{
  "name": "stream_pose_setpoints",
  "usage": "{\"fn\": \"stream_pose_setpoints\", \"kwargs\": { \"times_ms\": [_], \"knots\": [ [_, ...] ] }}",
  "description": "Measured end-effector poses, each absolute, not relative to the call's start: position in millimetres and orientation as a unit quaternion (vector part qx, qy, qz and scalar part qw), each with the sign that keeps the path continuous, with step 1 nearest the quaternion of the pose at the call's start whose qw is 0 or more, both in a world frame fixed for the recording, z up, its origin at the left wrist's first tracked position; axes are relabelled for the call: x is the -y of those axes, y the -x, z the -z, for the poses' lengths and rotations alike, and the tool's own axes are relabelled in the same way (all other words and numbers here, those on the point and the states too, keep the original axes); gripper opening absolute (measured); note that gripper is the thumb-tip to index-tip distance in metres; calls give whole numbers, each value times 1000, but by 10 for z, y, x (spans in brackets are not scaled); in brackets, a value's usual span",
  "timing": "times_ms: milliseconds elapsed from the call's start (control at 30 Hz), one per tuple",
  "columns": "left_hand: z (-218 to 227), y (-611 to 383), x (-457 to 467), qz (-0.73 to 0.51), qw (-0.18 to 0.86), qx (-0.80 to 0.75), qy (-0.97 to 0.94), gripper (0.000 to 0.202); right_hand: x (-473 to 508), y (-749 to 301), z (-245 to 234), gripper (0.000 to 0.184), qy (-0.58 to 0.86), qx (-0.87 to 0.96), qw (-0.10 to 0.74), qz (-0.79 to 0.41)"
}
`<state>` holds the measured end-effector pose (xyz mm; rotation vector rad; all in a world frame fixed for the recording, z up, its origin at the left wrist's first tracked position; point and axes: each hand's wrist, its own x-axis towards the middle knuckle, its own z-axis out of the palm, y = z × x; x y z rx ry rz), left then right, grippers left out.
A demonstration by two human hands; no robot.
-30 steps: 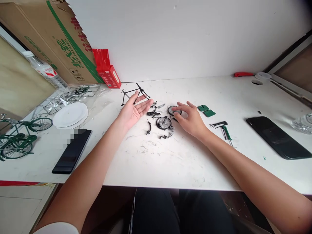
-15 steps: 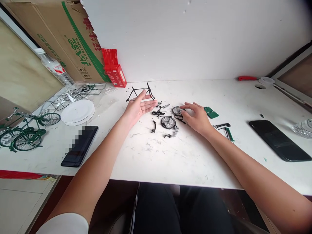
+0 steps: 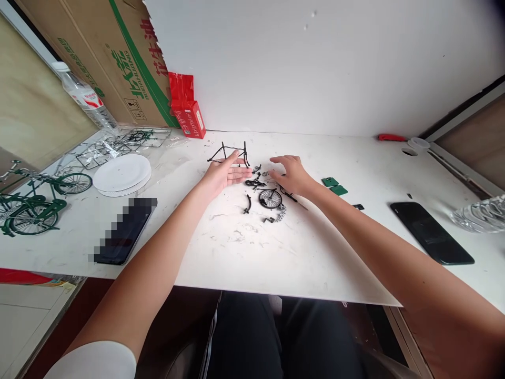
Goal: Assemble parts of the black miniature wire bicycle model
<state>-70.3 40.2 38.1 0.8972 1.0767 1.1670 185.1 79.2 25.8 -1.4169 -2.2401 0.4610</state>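
A black model bicycle frame (image 3: 234, 148) is held between the thumb and fingers of my left hand (image 3: 225, 175), whose other fingers stretch out to the right. My right hand (image 3: 292, 175) reaches over the small parts, thumb and fingers apart, with nothing seen in it. Beneath it a second wheel and a thin black rod (image 3: 291, 197) are partly covered. Between and below my hands lie a spoked wheel (image 3: 270, 199), a curved black mudguard (image 3: 248, 204), a black part (image 3: 254, 182) and a silvery chain-like piece with a pedal (image 3: 279, 215).
Small green plates (image 3: 338, 190) and a black phone (image 3: 432, 231) are at right, beside a clear bottle (image 3: 479, 215). At left are another phone (image 3: 128, 231), white discs (image 3: 122, 173), green model bicycles (image 3: 35, 202) and parts sprues (image 3: 118, 145). A red box (image 3: 191, 120) stands behind.
My right hand has moved left and away from me, off the wheel area toward the chain pieces. My left hand with the frame has shifted slightly right. The view has turned a little.
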Motion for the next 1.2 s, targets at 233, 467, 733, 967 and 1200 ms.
{"fn": "stream_pose_setpoints", "kwargs": {
  "times_ms": [233, 467, 733, 967, 1200],
  "knots": [
    [-395, 748, -416, -487, 640, -453, -384, 55, -1127, -1520, -413, 49, 463, 873, 107, -115],
    [-337, 746, -413, -475, 649, -457, -381, 52, -1153, -1412, -462, 31, 413, 901, 78, -109],
    [-342, 770, -429, -466, 644, -472, -381, 47, -1087, -1469, -488, 65, 449, 887, 66, -89],
    [-382, 764, -421, -470, 650, -470, -368, 42, -994, -1790, -843, 21, 438, 852, 230, -170],
    [-364, 765, -446, -483, 677, -437, -342, 41, -335, -2088, -1882, 37, 249, 728, 527, -362]
  ]
}}
